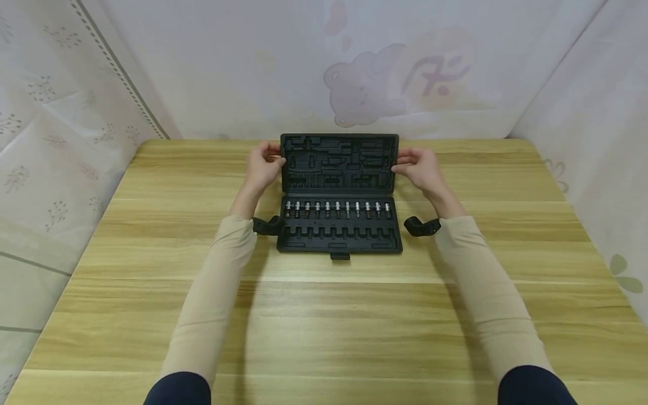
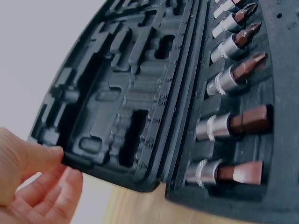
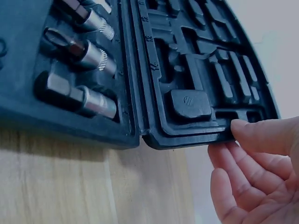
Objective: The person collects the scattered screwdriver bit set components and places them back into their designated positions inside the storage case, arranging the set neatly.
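A black plastic bit socket case [image 1: 340, 247] lies opened on the wooden table, its lid [image 1: 339, 188] raised at the back. Along the base runs a row of silver bit sockets [image 1: 337, 209], with differently shaped tips showing in the wrist views. My left hand [image 1: 263, 167] pinches the lid's left edge, thumb [image 2: 51, 154] on the inner rim and fingers behind. On the opposite edge my right hand [image 1: 421, 170] grips the lid likewise, its thumb [image 3: 261, 133] on the inside rim. Moulded hollows in the lid hold nothing. A latch [image 1: 340, 256] sticks out at the base's front.
The wooden table [image 1: 334, 337] extends around the case on all sides. Behind its far edge hangs a pale curtain [image 1: 228, 67] with a bear print. Black wrist camera mounts [image 1: 268, 226] sit beside the case's sides.
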`<move>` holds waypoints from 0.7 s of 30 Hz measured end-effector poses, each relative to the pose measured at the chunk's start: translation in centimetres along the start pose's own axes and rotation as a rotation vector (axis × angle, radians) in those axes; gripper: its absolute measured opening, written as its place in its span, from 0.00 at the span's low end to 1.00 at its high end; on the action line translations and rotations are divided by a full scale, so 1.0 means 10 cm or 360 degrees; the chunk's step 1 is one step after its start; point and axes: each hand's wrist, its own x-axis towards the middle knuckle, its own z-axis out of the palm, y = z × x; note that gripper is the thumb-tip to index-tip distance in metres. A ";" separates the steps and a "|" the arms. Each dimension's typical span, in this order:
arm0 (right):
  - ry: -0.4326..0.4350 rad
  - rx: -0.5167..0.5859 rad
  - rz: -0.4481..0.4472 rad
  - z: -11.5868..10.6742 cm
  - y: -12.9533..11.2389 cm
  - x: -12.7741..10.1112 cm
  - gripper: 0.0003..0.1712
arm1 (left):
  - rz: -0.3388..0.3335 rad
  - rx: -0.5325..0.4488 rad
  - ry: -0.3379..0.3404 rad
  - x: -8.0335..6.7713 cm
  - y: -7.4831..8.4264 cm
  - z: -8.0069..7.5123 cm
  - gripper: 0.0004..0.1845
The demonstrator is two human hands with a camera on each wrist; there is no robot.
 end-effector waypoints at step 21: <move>0.0227 -0.0320 -0.0624 -0.08 -0.05 -0.41 0.12 | 0.0549 0.0085 -0.0230 -0.27 -0.03 -0.30 0.22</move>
